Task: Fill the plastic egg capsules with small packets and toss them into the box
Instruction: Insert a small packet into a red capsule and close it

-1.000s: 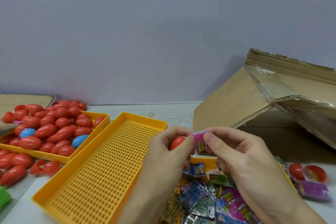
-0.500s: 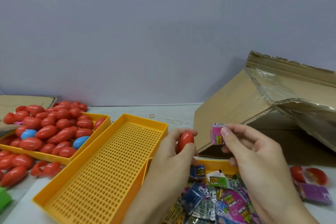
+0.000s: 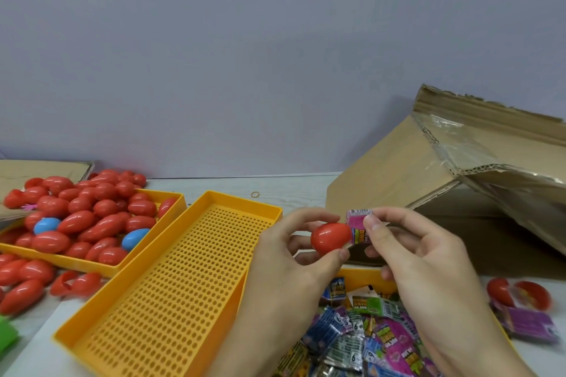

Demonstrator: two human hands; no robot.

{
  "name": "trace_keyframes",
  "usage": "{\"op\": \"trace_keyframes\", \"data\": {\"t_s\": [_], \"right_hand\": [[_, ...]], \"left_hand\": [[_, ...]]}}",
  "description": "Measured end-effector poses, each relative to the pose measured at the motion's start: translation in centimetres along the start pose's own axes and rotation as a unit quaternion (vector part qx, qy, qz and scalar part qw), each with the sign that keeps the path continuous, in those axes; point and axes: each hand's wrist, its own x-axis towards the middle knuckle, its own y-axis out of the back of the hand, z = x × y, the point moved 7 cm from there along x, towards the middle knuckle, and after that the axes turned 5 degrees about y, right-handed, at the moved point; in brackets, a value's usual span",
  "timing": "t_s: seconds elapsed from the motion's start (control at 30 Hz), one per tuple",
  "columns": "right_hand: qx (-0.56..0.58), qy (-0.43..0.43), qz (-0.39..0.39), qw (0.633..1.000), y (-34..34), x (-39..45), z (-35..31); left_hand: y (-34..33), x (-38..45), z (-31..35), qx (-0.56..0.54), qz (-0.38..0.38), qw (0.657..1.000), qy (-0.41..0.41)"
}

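Note:
My left hand (image 3: 294, 257) grips a red egg capsule (image 3: 330, 237) between thumb and fingers at centre. Right beside it, my right hand (image 3: 419, 257) pinches a small pink packet (image 3: 356, 225), which touches the capsule's right end. Below both hands lies a heap of coloured packets (image 3: 361, 337) in a yellow tray. The cardboard box (image 3: 444, 174) lies on its side at the right, its opening facing me. Whether the capsule is closed or a half I cannot tell.
A perforated yellow tray (image 3: 171, 285) sits empty at centre left. Another yellow tray (image 3: 92, 217) at left holds several red and two blue capsules, with more red ones loose around it. An open red capsule (image 3: 517, 294) and a purple packet (image 3: 530, 324) lie at right.
The hands parted, then came together again; the capsule now lies sideways in my left hand and the pink packet touches its right end. Both hands sit slightly higher in view.

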Motion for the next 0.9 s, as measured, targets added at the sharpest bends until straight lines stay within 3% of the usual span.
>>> {"op": "trace_keyframes", "data": {"t_s": [0.9], "right_hand": [[0.009,0.016,-0.034,0.999,-0.6,-0.2,-0.9]], "left_hand": [[-0.1,0.1,0.2,-0.049,-0.005,0.999,-0.019]]}}
